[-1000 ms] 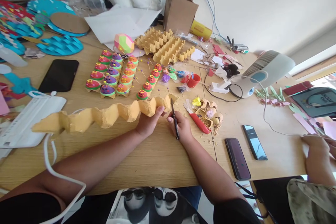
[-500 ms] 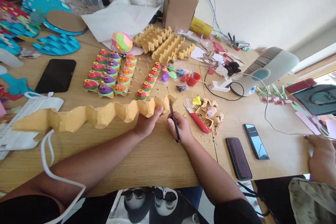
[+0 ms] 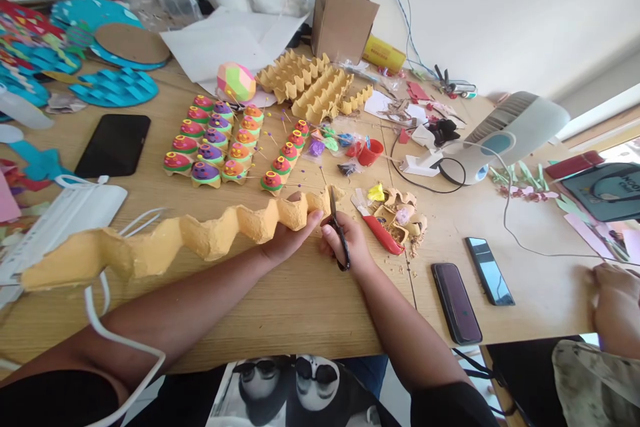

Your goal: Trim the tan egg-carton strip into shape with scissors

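A long yellow strip of egg carton [image 3: 207, 233] stretches from the left side to the middle of the view, raised above the table. Near its right end my left hand [image 3: 295, 237] grips it, fingers behind and thumb in front. In my right hand [image 3: 349, 240] are dark scissors [image 3: 341, 243], their blades at the strip's right end. Beyond the strip stand several rows of painted carton cups with red [image 3: 177, 161], purple [image 3: 205, 172] and orange tops [image 3: 235, 169]. A shorter row of red-topped cups [image 3: 273, 180] sits closest to my left hand.
Uncut egg cartons [image 3: 320, 93] lie at the back. Right of my hands are a red-edged holder with carton scraps [image 3: 387, 223], two phones [image 3: 456, 303] and a white fan [image 3: 515, 133]. Another person's hand [image 3: 617, 290] rests at the right edge. A white cable [image 3: 125, 340] crosses my left forearm.
The strip's left end has dipped lower and its right end has shifted slightly right. My left hand has moved a little right with it, while the scissors stay at the right end.
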Demonstrator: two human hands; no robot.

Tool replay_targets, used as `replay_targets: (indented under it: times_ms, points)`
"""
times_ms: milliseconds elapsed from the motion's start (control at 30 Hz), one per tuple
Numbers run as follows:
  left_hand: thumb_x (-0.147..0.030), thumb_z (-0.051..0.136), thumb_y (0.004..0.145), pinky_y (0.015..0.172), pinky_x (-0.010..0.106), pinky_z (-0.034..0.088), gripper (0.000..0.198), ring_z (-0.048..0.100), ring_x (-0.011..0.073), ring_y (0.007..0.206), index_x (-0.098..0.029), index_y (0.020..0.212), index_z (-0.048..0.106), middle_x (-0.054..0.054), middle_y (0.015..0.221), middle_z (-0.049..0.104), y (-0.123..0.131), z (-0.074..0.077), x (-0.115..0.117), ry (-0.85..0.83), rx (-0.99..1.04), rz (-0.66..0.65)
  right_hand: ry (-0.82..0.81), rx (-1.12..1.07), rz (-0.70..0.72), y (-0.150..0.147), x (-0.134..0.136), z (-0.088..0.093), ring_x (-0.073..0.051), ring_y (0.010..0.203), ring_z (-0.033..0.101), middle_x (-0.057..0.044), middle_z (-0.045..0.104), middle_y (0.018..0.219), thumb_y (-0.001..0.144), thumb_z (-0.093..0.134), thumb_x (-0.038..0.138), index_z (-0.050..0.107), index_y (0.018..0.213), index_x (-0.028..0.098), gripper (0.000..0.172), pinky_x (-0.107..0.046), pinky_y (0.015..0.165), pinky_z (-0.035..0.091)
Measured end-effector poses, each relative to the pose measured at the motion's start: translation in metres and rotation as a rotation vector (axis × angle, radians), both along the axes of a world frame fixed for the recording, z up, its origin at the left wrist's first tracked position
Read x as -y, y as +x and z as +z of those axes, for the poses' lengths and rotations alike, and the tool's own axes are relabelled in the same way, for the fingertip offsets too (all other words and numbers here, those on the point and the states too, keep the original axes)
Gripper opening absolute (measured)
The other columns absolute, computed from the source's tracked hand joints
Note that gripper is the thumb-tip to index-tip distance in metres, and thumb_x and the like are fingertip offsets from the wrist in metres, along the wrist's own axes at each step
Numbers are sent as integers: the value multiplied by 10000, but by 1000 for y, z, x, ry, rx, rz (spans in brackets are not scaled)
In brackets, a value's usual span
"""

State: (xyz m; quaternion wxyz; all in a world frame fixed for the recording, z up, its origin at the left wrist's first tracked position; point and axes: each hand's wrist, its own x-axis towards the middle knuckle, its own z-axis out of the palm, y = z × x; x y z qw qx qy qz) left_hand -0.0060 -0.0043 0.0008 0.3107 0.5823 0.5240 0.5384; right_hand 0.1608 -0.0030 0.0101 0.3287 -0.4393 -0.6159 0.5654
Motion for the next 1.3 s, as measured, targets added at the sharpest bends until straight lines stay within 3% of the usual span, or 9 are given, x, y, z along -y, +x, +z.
replay_targets:
  times_ms: [167,300,567,800,1033,1300]
  points:
    - [-419,620,914,837,362,530,205,628,207,823,-236,853,551,15,810,642,1,-1,1,8,-7,3,-9,-70,-50,0,-1,-1,-112,368,444,76,505,490,858,583,775,531,865,242,536,-247,376,325]
    - [-417,625,907,845,376,521,202,628,215,820,-239,856,545,12,805,637,2,-1,2,-4,-25,-58,27,-151,-14,1,-2,0,-137,439,489,47,514,554,943,515,718,506,817,254,481,-290,443,385]
    - [-418,613,915,859,373,539,194,639,218,835,-244,854,552,16,812,659,4,1,0,-31,26,-102,58,-117,-2,1,-2,4,-156,466,495,22,493,533,941,473,762,474,700,265,552,-324,481,413]
    - [-454,628,900,886,374,538,221,644,222,872,-240,887,572,24,858,669,5,0,0,-75,59,-92,78,-66,-57,-1,0,-4,-134,436,491,48,497,515,952,442,764,483,783,250,542,-295,463,404]
    - [-415,602,917,862,374,532,192,616,208,841,-241,868,537,13,838,628,4,-1,2,-18,-46,-103,94,-46,-83,2,1,-7,-133,419,477,49,474,513,915,480,798,467,798,263,548,-288,427,352]
    - [-435,618,895,882,379,520,210,628,218,868,-245,866,535,12,843,640,6,3,0,-72,26,-78,83,-61,-92,2,-3,-11,-128,386,463,65,431,492,931,474,781,451,790,266,534,-280,411,330]
